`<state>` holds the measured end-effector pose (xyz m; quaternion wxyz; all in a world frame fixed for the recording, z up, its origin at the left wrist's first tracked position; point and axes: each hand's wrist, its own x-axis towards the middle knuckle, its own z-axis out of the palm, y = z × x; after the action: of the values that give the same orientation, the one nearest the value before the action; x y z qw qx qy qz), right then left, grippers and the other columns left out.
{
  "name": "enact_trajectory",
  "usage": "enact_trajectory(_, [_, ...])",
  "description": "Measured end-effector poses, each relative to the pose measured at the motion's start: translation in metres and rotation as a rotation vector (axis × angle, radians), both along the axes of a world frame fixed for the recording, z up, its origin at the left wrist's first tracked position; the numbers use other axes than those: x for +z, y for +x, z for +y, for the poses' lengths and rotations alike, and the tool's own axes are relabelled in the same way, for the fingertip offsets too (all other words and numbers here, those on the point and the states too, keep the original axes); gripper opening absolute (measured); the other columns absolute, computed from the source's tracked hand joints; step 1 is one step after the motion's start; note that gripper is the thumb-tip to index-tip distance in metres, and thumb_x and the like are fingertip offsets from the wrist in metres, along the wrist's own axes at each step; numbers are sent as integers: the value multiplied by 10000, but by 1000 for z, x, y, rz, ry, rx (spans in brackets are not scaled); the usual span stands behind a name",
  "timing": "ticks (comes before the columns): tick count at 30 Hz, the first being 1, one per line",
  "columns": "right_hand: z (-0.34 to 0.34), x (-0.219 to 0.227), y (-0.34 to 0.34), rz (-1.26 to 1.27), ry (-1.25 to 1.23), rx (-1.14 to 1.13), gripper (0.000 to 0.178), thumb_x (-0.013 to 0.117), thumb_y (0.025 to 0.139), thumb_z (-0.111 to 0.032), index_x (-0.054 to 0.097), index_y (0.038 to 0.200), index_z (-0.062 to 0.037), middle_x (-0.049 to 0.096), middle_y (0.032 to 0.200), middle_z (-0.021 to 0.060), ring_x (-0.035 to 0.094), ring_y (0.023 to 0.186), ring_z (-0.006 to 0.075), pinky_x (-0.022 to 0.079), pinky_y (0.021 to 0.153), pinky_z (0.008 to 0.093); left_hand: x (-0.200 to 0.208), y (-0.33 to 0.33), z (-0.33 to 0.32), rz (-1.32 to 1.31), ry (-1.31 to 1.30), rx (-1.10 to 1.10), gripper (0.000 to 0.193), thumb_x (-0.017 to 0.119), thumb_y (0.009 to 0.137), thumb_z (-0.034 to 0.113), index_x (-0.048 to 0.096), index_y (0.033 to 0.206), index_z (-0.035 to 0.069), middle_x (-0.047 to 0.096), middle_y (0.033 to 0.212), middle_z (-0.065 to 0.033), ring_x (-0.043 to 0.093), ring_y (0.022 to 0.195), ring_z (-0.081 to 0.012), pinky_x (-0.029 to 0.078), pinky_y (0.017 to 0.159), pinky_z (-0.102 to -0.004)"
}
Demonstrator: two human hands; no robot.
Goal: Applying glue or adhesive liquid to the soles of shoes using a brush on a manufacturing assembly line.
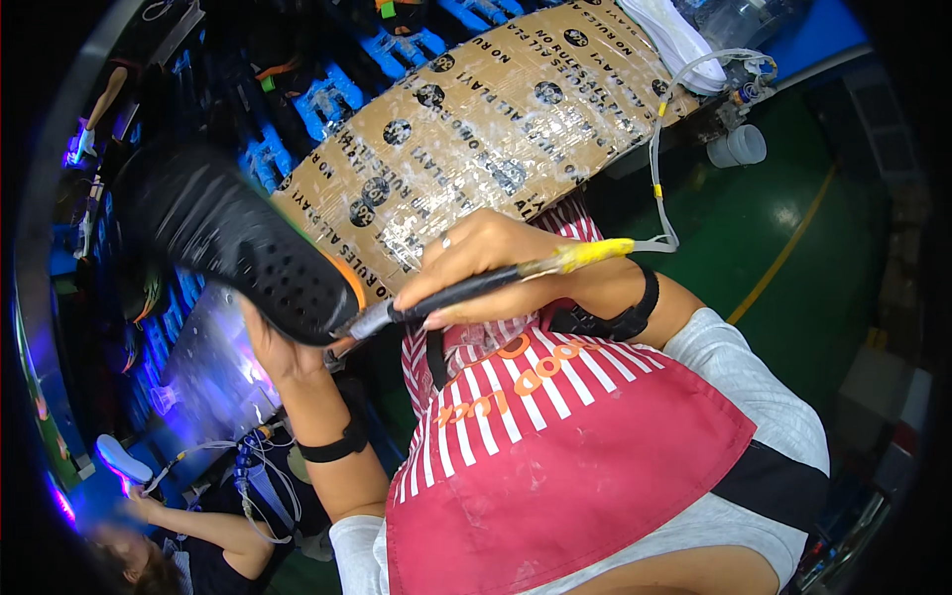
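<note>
A black shoe [243, 243], ribbed at one end and dotted with small holes at the other, is held up at the left with an orange strip along its edge. My left hand [278, 342] grips it from below, fingers mostly hidden behind it. In my right hand [496, 260] is a brush [451, 295] with a black handle and yellow wrapping at its rear end. Its tip meets the near, holed end of the shoe or lies just beside it; I cannot tell which. A clear tube [656, 149] runs from the brush's rear.
Smeared cardboard [476, 129] covers the bench ahead. Beyond it runs a conveyor with blue holders [332, 99], some carrying dark shoes. White shoe parts [684, 50] lie at the far right, above a white bucket [739, 147]. At lower left, another person's arm [213, 526] reaches toward a white shoe [124, 459].
</note>
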<state>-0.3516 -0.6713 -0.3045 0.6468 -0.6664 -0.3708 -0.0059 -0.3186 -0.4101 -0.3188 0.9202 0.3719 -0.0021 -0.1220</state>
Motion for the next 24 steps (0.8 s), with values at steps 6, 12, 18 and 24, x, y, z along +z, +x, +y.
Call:
enact_trajectory(6, [-14,5,-1,90,186,-194,254,683,676,-4,636,923,37,642,817,158,617,677,177,468,577,259,-13,3,33,-126,-353,-155,659,452,828,490,331,1313,61,317,1362,-147,240,1268,-362,49,991,-639])
enact_trajectory(12, [-22,13,-2,289,220,-354,257,652,726,-37,618,970,38,630,779,98,575,656,97,449,583,201,-22,-44,0,162,-111,-51,775,366,798,591,293,1321,24,392,1296,-174,387,1184,-343,297,953,-550])
enact_trajectory(18, [-9,9,-1,328,208,-394,232,640,749,-48,622,967,29,644,762,77,578,649,71,459,579,187,-41,-62,-19,370,-379,-156,685,323,839,559,255,1347,104,365,1276,-250,418,1135,-403,400,869,-567])
enact_trajectory(24, [13,23,4,260,212,-333,184,630,741,-47,636,913,19,648,736,68,584,643,61,451,548,199,-34,-60,-44,249,-389,-135,693,375,818,554,277,1336,103,410,1242,-227,457,1091,-399,428,850,-546])
